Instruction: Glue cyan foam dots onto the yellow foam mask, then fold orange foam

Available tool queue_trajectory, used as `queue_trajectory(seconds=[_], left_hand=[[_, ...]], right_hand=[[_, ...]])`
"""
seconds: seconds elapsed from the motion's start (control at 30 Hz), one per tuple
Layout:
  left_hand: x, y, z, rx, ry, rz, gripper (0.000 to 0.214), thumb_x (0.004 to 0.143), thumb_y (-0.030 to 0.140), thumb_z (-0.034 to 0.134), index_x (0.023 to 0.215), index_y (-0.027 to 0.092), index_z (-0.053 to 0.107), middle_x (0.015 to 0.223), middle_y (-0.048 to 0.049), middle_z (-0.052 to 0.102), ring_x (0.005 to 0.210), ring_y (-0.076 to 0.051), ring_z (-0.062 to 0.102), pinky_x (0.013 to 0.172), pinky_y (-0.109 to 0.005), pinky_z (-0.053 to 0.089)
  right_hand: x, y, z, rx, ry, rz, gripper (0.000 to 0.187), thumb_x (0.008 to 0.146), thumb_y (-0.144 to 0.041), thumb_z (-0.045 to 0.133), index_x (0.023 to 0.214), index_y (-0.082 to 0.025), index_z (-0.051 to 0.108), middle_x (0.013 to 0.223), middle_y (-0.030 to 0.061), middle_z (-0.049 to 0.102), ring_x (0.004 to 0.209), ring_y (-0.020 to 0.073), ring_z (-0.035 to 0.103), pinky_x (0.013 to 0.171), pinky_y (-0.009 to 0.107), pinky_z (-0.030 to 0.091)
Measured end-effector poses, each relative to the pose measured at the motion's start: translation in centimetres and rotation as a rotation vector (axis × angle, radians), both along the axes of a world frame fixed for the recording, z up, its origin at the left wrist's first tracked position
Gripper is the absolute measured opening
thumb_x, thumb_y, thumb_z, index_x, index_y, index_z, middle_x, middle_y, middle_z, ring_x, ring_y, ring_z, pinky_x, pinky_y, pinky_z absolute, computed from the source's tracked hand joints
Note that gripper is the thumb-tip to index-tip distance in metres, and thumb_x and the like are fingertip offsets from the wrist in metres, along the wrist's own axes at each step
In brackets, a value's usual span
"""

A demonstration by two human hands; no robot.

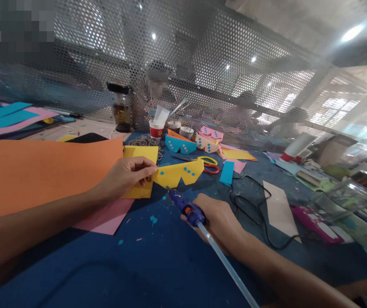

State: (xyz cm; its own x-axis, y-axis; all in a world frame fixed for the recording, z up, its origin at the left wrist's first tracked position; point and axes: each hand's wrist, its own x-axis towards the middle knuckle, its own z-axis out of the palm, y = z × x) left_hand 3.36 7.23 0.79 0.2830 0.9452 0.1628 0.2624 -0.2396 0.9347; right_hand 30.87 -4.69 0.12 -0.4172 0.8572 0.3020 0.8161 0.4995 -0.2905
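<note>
Pinched at its left end by my left hand (132, 172) is a yellow paper cutout (191, 178), notched along its lower edge and dotted with small blue squares. My right hand (217, 214) grips a blue hot glue gun (188, 209), with a long clear glue stick (226, 262) running out of its back. The nozzle points up at the cutout's lower left edge; whether it touches the paper I cannot tell. Tiny blue paper scraps (153, 219) lie on the dark blue table (132, 273) below.
Large orange paper (48, 171) covers the left. Beyond my hands are scissors (211, 161), a blue notched cutout (181, 145), a red-and-white cup (155, 129) and a lidded jar (121, 109). A black cord (260, 214) loops at right, near a magenta power strip (318, 226).
</note>
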Motion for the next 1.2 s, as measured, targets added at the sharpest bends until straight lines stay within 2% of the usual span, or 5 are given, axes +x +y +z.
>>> queue_trajectory(seconds=[0.2, 0.4, 0.63, 1.03, 1.2], left_hand=[[0.1, 0.2, 0.0, 0.028, 0.018, 0.008, 0.031, 0.083, 0.052, 0.077, 0.086, 0.021, 0.076, 0.07, -0.0003, 0.072, 0.059, -0.014, 0.063, 0.06, -0.026, 0.053], [0.0, 0.5, -0.4, 0.03, 0.015, 0.004, 0.029, 0.082, 0.051, 0.077, 0.086, 0.021, 0.076, 0.07, -0.0003, 0.073, 0.059, -0.013, 0.064, 0.058, -0.024, 0.053], [0.2, 0.3, -0.2, 0.035, 0.011, 0.001, 0.031, 0.082, 0.051, 0.077, 0.087, 0.021, 0.077, 0.069, 0.0, 0.072, 0.059, -0.013, 0.063, 0.057, -0.023, 0.052], [0.3, -0.1, 0.1, 0.037, 0.027, 0.001, 0.034, 0.081, 0.054, 0.077, 0.086, 0.021, 0.077, 0.069, -0.0012, 0.071, 0.061, -0.016, 0.064, 0.058, -0.025, 0.051], [0.3, 0.1, 0.0, 0.034, 0.032, -0.002, 0.036, 0.081, 0.056, 0.077, 0.086, 0.02, 0.077, 0.069, -0.0024, 0.072, 0.063, -0.017, 0.065, 0.06, -0.027, 0.051]], right_hand=[[0.4, 0.1, -0.8, 0.096, 0.028, -0.027, 0.02, 0.094, -0.03, 0.072, 0.086, -0.022, 0.055, 0.081, -0.0025, 0.057, 0.065, 0.013, 0.048, 0.062, 0.029, 0.026], [0.2, 0.3, -0.8, 0.13, 0.013, -0.023, 0.019, 0.097, -0.03, 0.068, 0.086, -0.022, 0.055, 0.082, -0.0008, 0.058, 0.065, 0.014, 0.05, 0.063, 0.03, 0.027], [-0.2, 0.2, 0.4, 0.058, 0.01, 0.013, 0.018, 0.101, -0.032, 0.064, 0.089, -0.022, 0.056, 0.085, 0.0017, 0.061, 0.072, 0.0173, 0.056, 0.066, 0.03, 0.033], [-0.4, 0.2, 0.6, 0.047, -0.023, 0.014, 0.013, 0.098, -0.025, 0.061, 0.088, -0.022, 0.054, 0.085, 0.0021, 0.062, 0.073, 0.018, 0.056, 0.066, 0.03, 0.034], [-0.5, 0.3, 0.6, 0.05, -0.027, 0.013, 0.014, 0.099, -0.029, 0.063, 0.089, -0.022, 0.056, 0.085, 0.0022, 0.061, 0.073, 0.0183, 0.057, 0.067, 0.03, 0.034]])
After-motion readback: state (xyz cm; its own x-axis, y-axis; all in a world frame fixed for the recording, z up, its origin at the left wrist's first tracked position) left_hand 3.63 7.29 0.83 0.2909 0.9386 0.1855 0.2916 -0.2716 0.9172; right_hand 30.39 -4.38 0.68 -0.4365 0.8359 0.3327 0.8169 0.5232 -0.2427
